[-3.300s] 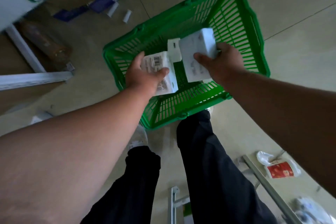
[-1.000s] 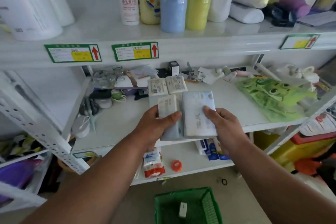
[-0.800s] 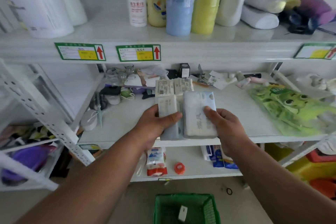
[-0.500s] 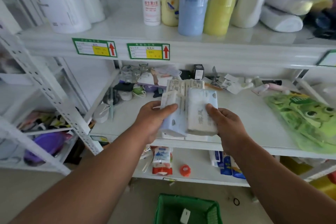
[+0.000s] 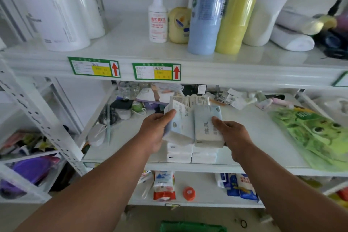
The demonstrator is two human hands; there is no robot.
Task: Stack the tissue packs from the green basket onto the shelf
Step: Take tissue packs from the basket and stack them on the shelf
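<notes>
My left hand (image 5: 153, 130) grips a white and pale blue tissue pack (image 5: 180, 124), tilted, over the middle shelf (image 5: 250, 135). My right hand (image 5: 233, 135) holds a second tissue pack (image 5: 204, 124) beside it, lying flat. Both packs sit just above two short stacks of tissue packs (image 5: 190, 153) at the shelf's front edge. More packs (image 5: 190, 100) lie behind them. Only the rim of the green basket (image 5: 192, 227) shows at the bottom, on the floor.
A green frog-print bag (image 5: 316, 135) lies on the shelf to the right. Small clutter, a comb and masks sit to the left and back. Bottles and rolls stand on the upper shelf (image 5: 131, 47). Packets lie on the lower shelf (image 5: 199, 194).
Both hands have carried the two packs from the basket up to the shelf and lowered them onto the front stacks. The view has moved closer to the shelf.
</notes>
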